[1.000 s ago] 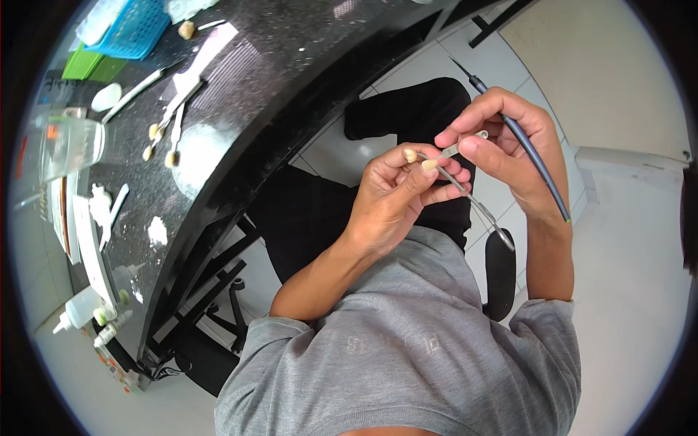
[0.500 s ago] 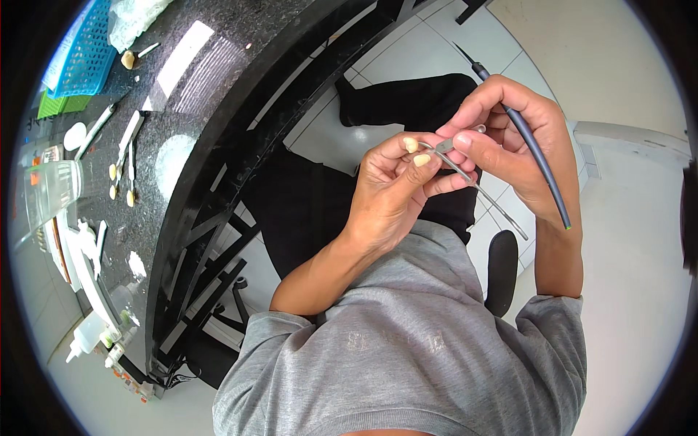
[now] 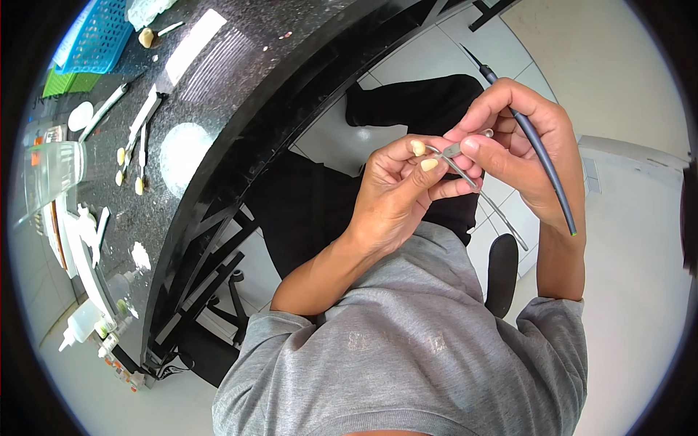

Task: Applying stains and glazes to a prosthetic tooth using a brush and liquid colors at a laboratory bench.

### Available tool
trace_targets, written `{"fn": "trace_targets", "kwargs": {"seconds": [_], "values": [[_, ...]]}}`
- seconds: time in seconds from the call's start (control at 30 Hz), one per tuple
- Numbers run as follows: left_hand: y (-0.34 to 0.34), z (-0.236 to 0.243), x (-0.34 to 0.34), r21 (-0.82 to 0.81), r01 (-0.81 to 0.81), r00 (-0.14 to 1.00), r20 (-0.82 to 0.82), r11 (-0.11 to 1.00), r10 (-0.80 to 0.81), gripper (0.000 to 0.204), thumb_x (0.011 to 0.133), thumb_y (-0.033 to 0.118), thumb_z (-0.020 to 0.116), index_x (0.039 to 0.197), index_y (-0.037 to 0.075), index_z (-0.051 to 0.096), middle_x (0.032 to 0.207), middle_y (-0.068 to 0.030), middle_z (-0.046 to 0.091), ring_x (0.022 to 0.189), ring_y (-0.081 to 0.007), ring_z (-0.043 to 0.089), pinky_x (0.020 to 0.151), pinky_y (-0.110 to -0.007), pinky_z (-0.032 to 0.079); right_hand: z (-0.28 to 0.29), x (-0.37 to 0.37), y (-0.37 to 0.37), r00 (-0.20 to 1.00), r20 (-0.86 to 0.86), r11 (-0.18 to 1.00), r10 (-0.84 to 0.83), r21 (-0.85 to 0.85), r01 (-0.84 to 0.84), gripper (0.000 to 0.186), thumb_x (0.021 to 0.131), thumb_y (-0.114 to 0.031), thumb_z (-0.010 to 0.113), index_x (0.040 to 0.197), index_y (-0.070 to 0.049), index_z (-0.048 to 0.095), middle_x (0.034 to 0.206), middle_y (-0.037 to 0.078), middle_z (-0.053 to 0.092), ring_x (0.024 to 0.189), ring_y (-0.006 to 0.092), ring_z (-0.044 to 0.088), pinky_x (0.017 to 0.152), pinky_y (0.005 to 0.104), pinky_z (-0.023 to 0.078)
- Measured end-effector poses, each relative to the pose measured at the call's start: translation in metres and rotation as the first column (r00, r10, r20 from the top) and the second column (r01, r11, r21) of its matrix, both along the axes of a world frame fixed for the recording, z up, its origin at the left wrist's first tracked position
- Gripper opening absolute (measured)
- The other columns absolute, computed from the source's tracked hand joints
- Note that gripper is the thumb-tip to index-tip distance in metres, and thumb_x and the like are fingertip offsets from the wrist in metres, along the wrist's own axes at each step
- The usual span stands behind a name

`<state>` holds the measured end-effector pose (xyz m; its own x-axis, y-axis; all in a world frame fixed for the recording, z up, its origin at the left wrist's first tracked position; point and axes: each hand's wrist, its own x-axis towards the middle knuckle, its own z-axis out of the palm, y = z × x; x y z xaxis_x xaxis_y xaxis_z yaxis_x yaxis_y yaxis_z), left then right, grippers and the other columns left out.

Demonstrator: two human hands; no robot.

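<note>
My left hand (image 3: 396, 192) is closed, its fingertips pinching a small cream tooth-shaped piece (image 3: 418, 148). At that piece is the curved tip of a slim metal instrument (image 3: 502, 216), which looks like a caliper; its long leg slants down to the right. My right hand (image 3: 527, 142) grips the instrument's flat middle between thumb and fingers. A dark, thin-pointed brush (image 3: 542, 156) also rests in this hand, lying across it with the tip upward. Fingers hide part of the instrument. Both hands meet above my lap.
At left, a dark speckled table (image 3: 240, 109) holds a blue perforated basket (image 3: 98, 36), a clear container (image 3: 54, 171), and holders with several cream tooth-shaped pieces (image 3: 139, 187). A white dropper bottle (image 3: 81, 323) stands lower left. Black table framing (image 3: 211, 196) runs beside my legs.
The view has shifted slightly, so the table things appear farther right. Both hands sit a little lower in view, with the same grips on the piece, instrument and brush.
</note>
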<state>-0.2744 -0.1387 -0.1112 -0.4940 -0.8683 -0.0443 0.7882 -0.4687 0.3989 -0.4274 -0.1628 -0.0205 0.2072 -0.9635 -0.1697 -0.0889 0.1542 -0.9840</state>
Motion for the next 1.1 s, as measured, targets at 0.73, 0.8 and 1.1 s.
{"fn": "trace_targets", "kwargs": {"seconds": [0.73,0.8,1.1], "values": [[0.024,0.035,0.046,-0.179,-0.22,0.848,0.451,0.959,0.279,0.017,0.088,0.004,0.058,0.102,-0.003,0.061,0.093,-0.0162,0.066,0.086,-0.0234,0.066,0.075,-0.035,0.058,0.003,0.041,0.021,0.973,0.074,0.927,-0.217,-0.296,0.229,0.005,0.083,0.0,0.057,0.085,0.0,0.052,0.076,0.008,0.052,0.072,0.0171,0.06,0.065,0.0306,0.055],[0.029,0.038,0.057,-0.162,-0.241,0.856,0.428,0.957,0.288,0.016,0.088,0.001,0.057,0.102,-0.004,0.061,0.094,-0.0152,0.066,0.088,-0.0219,0.066,0.077,-0.035,0.056,0.017,0.047,0.024,0.98,0.068,0.884,-0.188,-0.424,0.199,0.009,0.081,0.002,0.061,0.085,0.002,0.053,0.075,0.011,0.055,0.069,0.0166,0.06,0.061,0.026,0.052],[0.08,0.082,0.135,-0.321,-0.381,0.745,0.448,0.867,0.494,0.016,0.086,0.002,0.06,0.101,-0.004,0.063,0.095,-0.0118,0.066,0.089,-0.0155,0.065,0.077,-0.023,0.054,0.087,0.16,0.003,0.976,-0.19,0.509,0.105,-0.833,-0.217,0.019,0.067,0.007,0.075,0.081,0.001,0.064,0.073,0.012,0.064,0.062,0.0164,0.06,0.054,0.0228,0.045]]}}
